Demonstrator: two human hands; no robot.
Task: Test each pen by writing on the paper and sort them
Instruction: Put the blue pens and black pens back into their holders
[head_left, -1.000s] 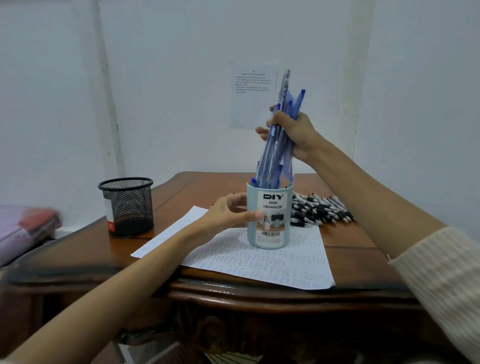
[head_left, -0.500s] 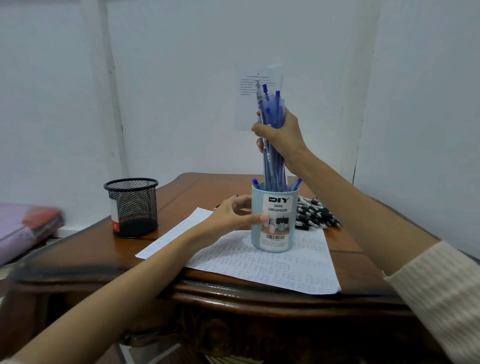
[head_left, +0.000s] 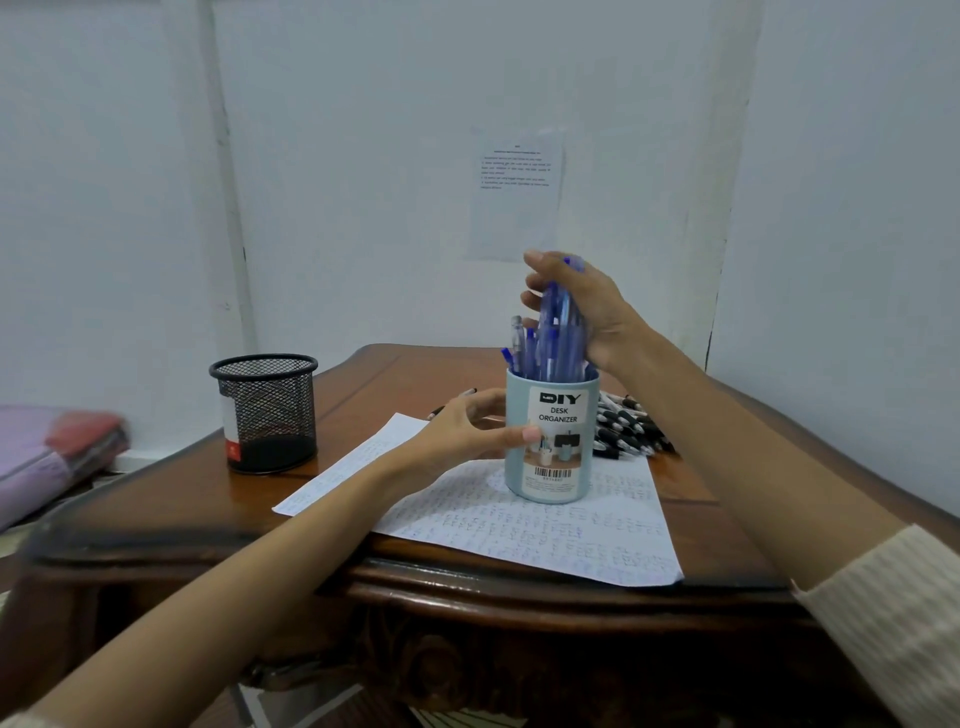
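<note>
Your right hand (head_left: 582, 312) clasps the blue pens (head_left: 556, 343) standing in the organizer (head_left: 553, 441) mid-paper (head_left: 545, 535), left hand (head_left: 467, 431) curled round its wall; sheet thickly scribbled, black pens (head_left: 628, 431) heaped at 3 o'clock: testing probably well advanced.

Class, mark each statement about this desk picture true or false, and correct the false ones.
1. The right hand holds a bundle of blue pens that stand in the blue organizer. True.
2. The organizer stands on bare wood. False: it stands on the written paper.
3. The left hand holds the black mesh cup. False: it holds the organizer; the mesh cup stands apart, to the left.
4. A pile of black-and-white pens lies on the table beside the organizer. True.
</note>
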